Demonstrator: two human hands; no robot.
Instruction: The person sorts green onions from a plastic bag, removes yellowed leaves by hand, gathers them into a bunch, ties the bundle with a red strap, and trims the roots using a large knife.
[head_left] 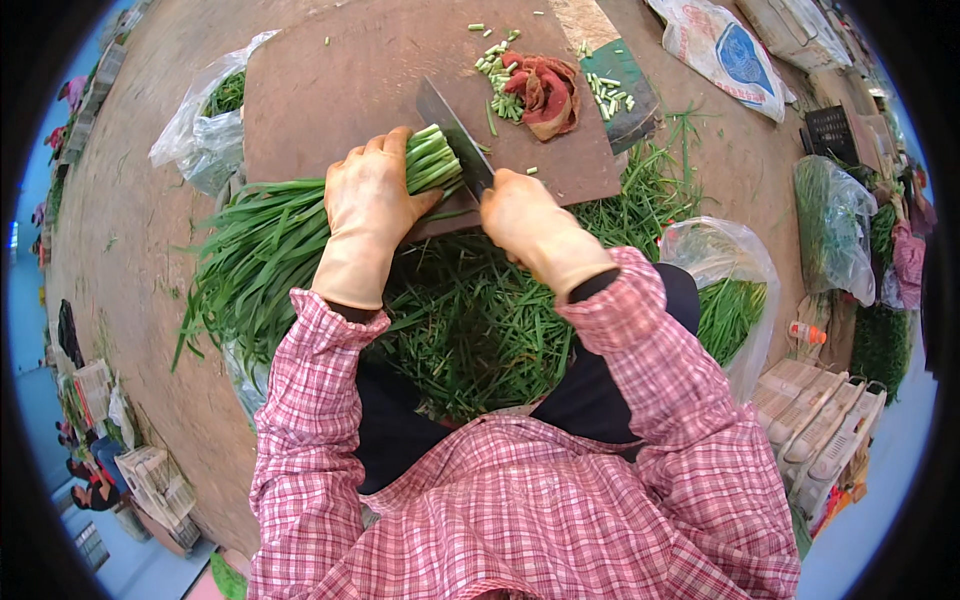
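My gloved left hand [368,192] is wrapped over a thick bunch of long green garlic chives [265,235], pressing it on the brown board [330,100]. The pale cut stem ends [432,158] stick out to the right of that hand, while the leaves trail off to the left over the board's near edge. In my gloved right hand [535,225] is a wide-bladed kitchen knife [455,135], its blade standing just beside the stem ends. Short chopped stem pieces [500,75] lie beyond the knife, around a crumpled red cloth [545,92].
Loose green trimmings [480,320] heap below the board, between my legs. A clear bag of greens [735,310] stands at my right, another bag [205,130] at the far left. Plastic crates [815,420] sit lower right; a printed sack [725,55] lies at the upper right.
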